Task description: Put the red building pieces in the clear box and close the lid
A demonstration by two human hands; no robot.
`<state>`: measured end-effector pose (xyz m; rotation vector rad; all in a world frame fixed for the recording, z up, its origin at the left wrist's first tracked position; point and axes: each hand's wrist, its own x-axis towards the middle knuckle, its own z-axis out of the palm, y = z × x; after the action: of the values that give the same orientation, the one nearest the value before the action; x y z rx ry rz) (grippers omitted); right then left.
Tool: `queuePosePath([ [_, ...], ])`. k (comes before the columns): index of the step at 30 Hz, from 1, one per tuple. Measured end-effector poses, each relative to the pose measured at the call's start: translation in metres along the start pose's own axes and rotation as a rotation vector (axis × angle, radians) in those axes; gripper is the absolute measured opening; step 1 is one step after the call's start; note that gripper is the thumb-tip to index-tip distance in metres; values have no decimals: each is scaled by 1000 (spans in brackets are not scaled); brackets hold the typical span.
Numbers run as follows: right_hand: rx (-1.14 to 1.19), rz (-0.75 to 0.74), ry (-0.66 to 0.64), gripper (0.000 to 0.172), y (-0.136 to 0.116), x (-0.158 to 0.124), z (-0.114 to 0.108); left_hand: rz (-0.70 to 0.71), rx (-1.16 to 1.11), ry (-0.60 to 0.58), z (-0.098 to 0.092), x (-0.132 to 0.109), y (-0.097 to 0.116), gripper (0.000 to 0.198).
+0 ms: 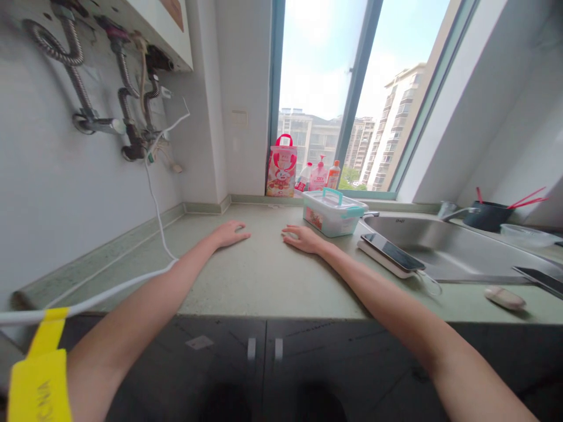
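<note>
A pale green stone countertop [264,275] bears both hands, palms down. The clear rectangular plastic box with a teal lid and handle [333,212] sits just beyond and right of the right hand [303,238], near but not touching, its long axis slanting toward the steel sink [444,246]. The left hand [229,233] lies flat, released, holding nothing; so does the right.

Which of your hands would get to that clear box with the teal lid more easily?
Probably the right hand: it rests flat on the countertop just beside the lidded box, while the left hand lies farther away, on the right hand's other side.
</note>
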<state>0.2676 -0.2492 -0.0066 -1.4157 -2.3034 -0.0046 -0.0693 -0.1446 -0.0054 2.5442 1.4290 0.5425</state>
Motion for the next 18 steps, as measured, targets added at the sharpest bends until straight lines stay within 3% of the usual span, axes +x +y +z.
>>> queuePosePath([
  [3,-127,-180,251,53,-8,-3,-18,7,-24,2,0,-1,1,79],
  [5,-218,-206,424,57,-11,-5,-35,9,-20,-3,-1,-2,1,80],
  [12,-325,116,852,69,15,-26,-88,12,7,-7,-2,-3,4,81],
  [16,-288,257,1071,75,38,-32,-99,4,17,-16,-2,-2,4,81],
  [18,-267,355,1107,76,47,-32,-98,5,26,-20,-1,-2,3,81],
])
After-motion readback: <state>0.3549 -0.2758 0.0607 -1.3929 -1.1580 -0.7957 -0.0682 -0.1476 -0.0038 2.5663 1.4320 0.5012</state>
